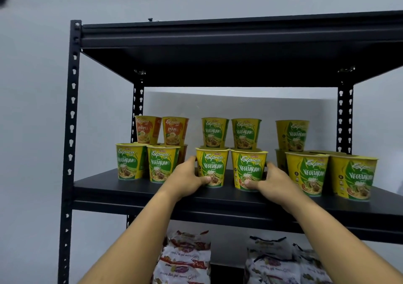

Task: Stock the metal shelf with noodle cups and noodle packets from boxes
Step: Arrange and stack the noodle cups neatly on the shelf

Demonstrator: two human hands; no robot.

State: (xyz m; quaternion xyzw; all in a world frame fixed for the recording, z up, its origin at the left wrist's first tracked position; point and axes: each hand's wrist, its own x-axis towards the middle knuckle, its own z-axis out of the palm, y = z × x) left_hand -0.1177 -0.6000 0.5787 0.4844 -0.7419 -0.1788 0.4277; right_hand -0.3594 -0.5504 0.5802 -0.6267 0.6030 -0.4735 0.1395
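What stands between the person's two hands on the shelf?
In the head view, two green Vegetarian noodle cups stand side by side between the left hand and the right hand, each hand gripping one.

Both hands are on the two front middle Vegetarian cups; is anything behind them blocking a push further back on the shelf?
Yes. Behind the left hand's green-and-yellow cup and the right hand's cup, more Vegetarian cups stand stacked two high, directly in the way.
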